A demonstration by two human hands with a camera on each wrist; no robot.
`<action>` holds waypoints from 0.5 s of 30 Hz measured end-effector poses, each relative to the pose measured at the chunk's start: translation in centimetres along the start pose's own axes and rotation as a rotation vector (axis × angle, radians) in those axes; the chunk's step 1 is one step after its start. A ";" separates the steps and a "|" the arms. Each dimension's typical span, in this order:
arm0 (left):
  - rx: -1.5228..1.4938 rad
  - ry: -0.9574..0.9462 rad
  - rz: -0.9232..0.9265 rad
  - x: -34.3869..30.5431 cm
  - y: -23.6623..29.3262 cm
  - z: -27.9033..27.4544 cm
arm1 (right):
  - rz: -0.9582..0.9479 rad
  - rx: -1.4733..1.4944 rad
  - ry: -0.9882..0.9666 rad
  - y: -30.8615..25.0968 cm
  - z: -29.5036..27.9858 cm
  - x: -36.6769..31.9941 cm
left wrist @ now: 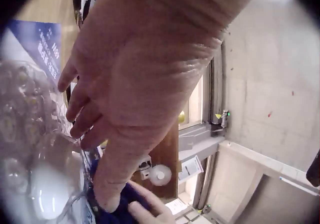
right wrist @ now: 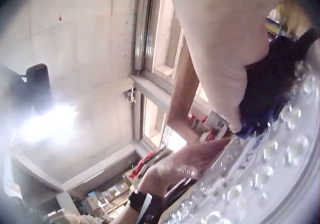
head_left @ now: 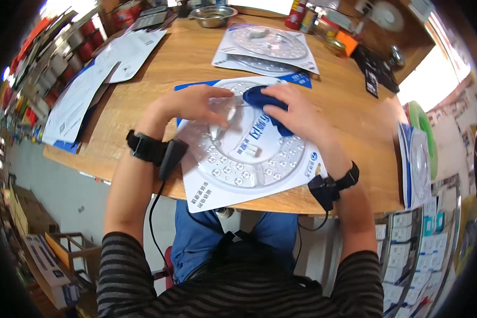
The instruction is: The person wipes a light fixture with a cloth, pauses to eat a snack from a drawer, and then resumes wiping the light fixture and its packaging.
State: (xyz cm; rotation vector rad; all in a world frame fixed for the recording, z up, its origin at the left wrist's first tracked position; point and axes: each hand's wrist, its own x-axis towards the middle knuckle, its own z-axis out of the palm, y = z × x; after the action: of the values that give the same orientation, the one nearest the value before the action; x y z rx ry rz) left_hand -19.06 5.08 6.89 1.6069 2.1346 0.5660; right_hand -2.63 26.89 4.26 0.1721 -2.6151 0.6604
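In the head view a round LED light panel in a clear plastic blister pack [head_left: 228,170] on a printed white card lies before the person. My right hand [head_left: 298,110] holds a dark blue cloth [head_left: 259,97] bunched against the pack's upper right part. The right wrist view shows that cloth [right wrist: 272,79] under the palm, right at the clear bumps of the blister [right wrist: 262,176]. Over the pack's upper left side is my left hand [head_left: 196,103], fingers extended and nothing in them. Its thumb comes close to the cloth in the left wrist view.
More blister packs [head_left: 270,43] are stacked at the back of the wooden table [head_left: 138,106]. White cards [head_left: 79,98] lie at the left, and another pack [head_left: 420,164] stands at the right edge. A metal bowl [head_left: 213,17], a red can [head_left: 296,14] and jars line the far edge.
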 end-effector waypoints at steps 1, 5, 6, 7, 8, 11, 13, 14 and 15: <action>0.024 -0.011 0.022 0.3 -0.5 0.2 | -0.047 -0.147 -0.025 -0.4 0.3 -0.1; -0.045 -0.035 -0.030 0.1 -0.9 0.5 | -0.082 -0.454 -0.154 -3.0 1.5 0.4; -0.050 -0.033 -0.020 0.3 -1.3 0.9 | -0.078 -0.464 -0.157 -3.3 1.1 0.2; -0.051 -0.006 0.023 0.4 -1.8 1.2 | -0.054 -0.359 -0.257 -3.7 0.7 0.3; -0.049 0.024 0.062 0.6 -2.2 1.3 | -0.035 -0.251 -0.353 -4.1 0.6 0.3; -0.058 0.036 0.100 0.4 -2.3 1.3 | -0.171 -0.134 -0.389 -5.5 0.8 -0.5; -0.036 0.038 0.110 0.4 -2.3 1.3 | -0.210 -0.102 -0.386 -5.5 0.2 -0.7; -0.018 0.038 0.122 0.4 -2.3 1.4 | -0.137 -0.169 -0.372 -5.3 -0.2 -0.7; -0.014 0.035 0.130 0.4 -2.2 1.5 | -0.063 -0.237 -0.357 -5.1 -0.6 -0.7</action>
State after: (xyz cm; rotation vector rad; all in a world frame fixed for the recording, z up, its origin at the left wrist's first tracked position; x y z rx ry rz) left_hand -20.13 5.05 4.44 1.7493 2.0566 0.6530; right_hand -0.66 22.70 6.66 0.3234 -2.9872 0.3143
